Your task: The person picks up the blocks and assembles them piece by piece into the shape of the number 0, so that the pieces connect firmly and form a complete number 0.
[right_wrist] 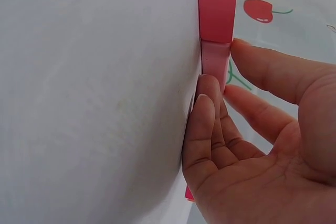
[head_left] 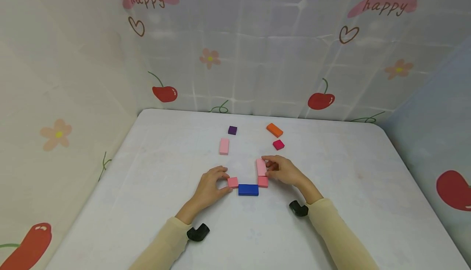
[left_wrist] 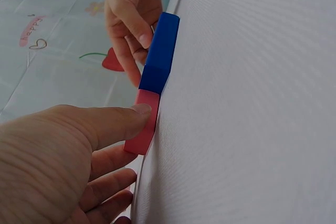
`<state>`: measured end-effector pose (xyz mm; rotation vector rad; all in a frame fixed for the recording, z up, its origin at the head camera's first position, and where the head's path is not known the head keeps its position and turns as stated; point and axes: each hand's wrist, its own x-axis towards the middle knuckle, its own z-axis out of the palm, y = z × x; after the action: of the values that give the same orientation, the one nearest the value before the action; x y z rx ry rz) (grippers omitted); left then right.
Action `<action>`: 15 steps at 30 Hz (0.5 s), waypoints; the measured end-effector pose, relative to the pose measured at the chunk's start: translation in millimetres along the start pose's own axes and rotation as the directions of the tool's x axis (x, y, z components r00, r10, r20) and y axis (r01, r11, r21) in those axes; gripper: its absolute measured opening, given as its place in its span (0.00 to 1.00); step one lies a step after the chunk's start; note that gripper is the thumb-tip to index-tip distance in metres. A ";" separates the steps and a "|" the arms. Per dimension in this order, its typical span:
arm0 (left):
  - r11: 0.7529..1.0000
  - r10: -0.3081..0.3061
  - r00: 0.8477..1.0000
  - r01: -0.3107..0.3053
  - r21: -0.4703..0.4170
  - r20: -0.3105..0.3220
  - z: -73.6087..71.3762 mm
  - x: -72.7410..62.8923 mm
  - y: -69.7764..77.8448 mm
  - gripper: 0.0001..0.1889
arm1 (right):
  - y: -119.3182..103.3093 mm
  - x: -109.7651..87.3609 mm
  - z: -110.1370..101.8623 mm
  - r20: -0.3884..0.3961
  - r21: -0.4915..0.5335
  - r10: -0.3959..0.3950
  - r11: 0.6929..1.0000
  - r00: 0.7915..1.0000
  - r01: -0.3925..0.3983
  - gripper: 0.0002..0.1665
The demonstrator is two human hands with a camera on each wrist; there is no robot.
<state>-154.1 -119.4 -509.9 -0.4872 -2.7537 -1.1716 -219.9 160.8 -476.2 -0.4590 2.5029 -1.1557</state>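
Observation:
My left hand (head_left: 209, 187) pinches a small pink block (head_left: 232, 182) between thumb and fingers. That block sits at the upper left corner of a long blue block (head_left: 248, 190); in the left wrist view the blue block (left_wrist: 160, 51) lines up beyond it. At the blue block's right end is a second small pink block (head_left: 263, 181). Directly behind that one lies a light pink oblong block (head_left: 261, 167), end to end with it. My right hand (head_left: 285, 171) holds the light pink block, thumb near its front end and index finger at its far end.
Farther back on the white table (head_left: 176, 139) lie another light pink block (head_left: 224, 146), a dark purple block (head_left: 232, 130), an orange block (head_left: 274, 130) and a red block (head_left: 278, 144). Patterned curtains (head_left: 250, 78) stand behind the table and at both sides.

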 end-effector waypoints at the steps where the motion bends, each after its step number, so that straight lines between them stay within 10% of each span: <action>1: 1.000 0.001 1.000 -0.001 -0.001 -0.001 0.0 0.0 0.0 0.13 | -0.3 -0.1 -0.1 0.000 0.000 0.000 1.000 1.000 0.000 0.32; 8: 1.000 0.007 1.000 -0.007 -0.006 -0.003 0.6 0.3 -0.2 0.14 | 3.1 -4.8 1.7 -0.068 -0.036 -0.012 0.999 0.998 0.010 0.33; 15: 1.000 0.013 1.000 -0.013 -0.007 -0.007 1.1 -0.1 -1.6 0.14 | 8.0 -18.3 6.2 -0.175 -0.133 -0.210 0.973 0.962 0.188 0.34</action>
<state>-154.4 -119.7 -511.7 -0.4999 -2.7370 -1.1782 -202.1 169.4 -483.0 -0.6759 2.7493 -1.1810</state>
